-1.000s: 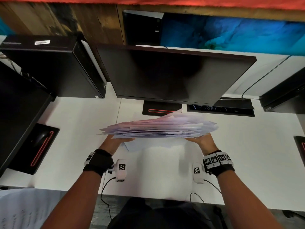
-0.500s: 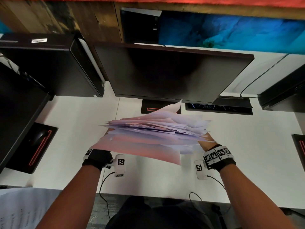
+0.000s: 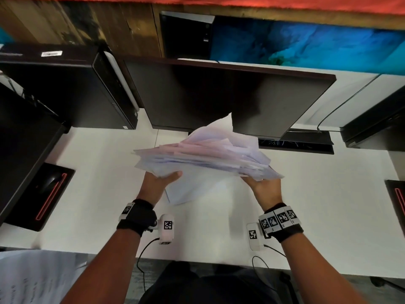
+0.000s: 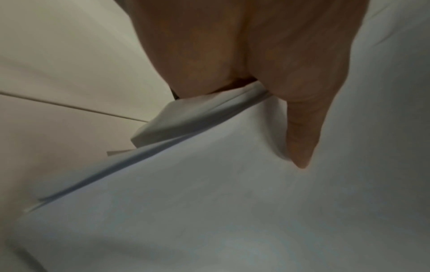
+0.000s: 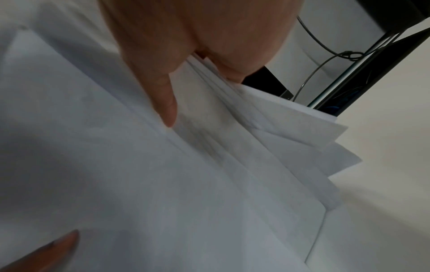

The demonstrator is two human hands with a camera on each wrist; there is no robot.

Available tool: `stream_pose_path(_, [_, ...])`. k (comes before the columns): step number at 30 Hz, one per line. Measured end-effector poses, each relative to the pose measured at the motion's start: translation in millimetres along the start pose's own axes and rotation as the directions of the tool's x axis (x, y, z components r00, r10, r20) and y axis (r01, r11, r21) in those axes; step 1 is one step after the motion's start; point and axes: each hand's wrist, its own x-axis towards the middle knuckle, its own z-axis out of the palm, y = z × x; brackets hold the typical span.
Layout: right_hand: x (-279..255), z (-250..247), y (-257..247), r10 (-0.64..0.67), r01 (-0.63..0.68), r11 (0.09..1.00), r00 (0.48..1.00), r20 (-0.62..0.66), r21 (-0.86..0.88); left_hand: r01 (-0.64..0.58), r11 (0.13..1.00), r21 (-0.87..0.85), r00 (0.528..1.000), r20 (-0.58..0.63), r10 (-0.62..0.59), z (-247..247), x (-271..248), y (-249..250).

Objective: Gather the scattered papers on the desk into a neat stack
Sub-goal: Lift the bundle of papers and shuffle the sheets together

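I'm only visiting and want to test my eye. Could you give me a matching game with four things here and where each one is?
Things:
1. bundle of papers
2. monitor
3. computer mouse
4. computer tower

Places:
A. on the dark pad at the left
B. straight ahead, behind the papers
C. far left, beside the monitor
D. held up between the left hand and right hand

Pairs: 1-D, 2-B, 3-A, 4-C

White surface (image 3: pixel 92 189): one loose sheet (image 3: pixel 197 191) lies flat near its middle. Monitor (image 3: pixel 219 99) stands behind it. Computer tower (image 3: pixel 65 91) at rear left; mouse (image 3: pixel 49 183) on black pad (image 3: pixel 39 198) at left.
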Motion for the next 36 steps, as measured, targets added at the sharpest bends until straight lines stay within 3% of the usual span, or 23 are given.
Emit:
stream_pose_path(6, [-2.2, -0.5, -8.0, -0.091, 0.09, 0.995, 0.996, 0.0, -0.038, 0.057, 0.998, -0.02, 0.998, -0.03, -0.058, -0.5, -6.4, 7.3])
stream_pose_path(10, [6.6, -13.7, 3.2, -0.021, 0.019, 0.999, 0.999, -0.043, -0.04, 0.101, 0.995, -0.011, 0.994, -0.032, -0.101, 1.4, -9.7, 14.3])
stream_pose_path(13, [11.8, -21.8, 13.3, 0.009, -0.011, 0.995, 1.0, -0.02, -0.099, 0.07, 0.994, -0.084, 0.996, -0.04, -0.074, 5.1, -10.7, 13.3])
stream_pose_path(17, [16.9, -25.1, 21.6, 0.003, -0.004, 0.988, 1.0, -0.009, -0.151, 0.035, 0.999, -0.017, 0.999, 0.014, -0.034, -1.5, -5.7, 6.6])
stream_pose_path(19, [17.4, -26.6, 24.7, 0.02, -0.022, 0.995, 1.0, -0.019, -0.095, 0.036, 0.999, -0.026, 0.999, 0.015, -0.036, -5.9, -3.1, 1.6])
stream_pose_path(22, [15.3, -23.0, 13.2, 0.059, -0.058, 0.998, 0.998, -0.029, 0.03, 0.14, 0.99, -0.037, 0.99, 0.036, -0.138, -5.7, 0.6, -4.7])
stream_pose_path(25, [18.3, -20.3, 21.0, 0.124, -0.115, 0.989, 0.988, -0.091, 0.098, 0.047, 0.998, -0.032, 0.999, 0.026, -0.046, -2.8, 3.1, -6.5])
stream_pose_path(26, [19.0, -23.0, 26.4, 0.174, -0.157, 0.975, 0.98, -0.101, 0.155, 0.044, 0.998, -0.034, 0.999, 0.017, -0.043, -0.8, 3.3, -5.4])
stream_pose_path(29, [19.3, -26.3, 29.4, 0.163, -0.14, 0.943, 0.985, -0.051, 0.301, 0.091, 0.995, -0.039, 0.996, -0.008, -0.091, 5.0, 0.8, 3.7])
stream_pose_path(36, [21.9, -31.3, 19.1, 0.107, -0.098, 0.99, 0.99, 0.091, -0.098, 0.141, 0.989, -0.03, 0.988, -0.059, -0.143, 6.3, 3.2, -1.7])
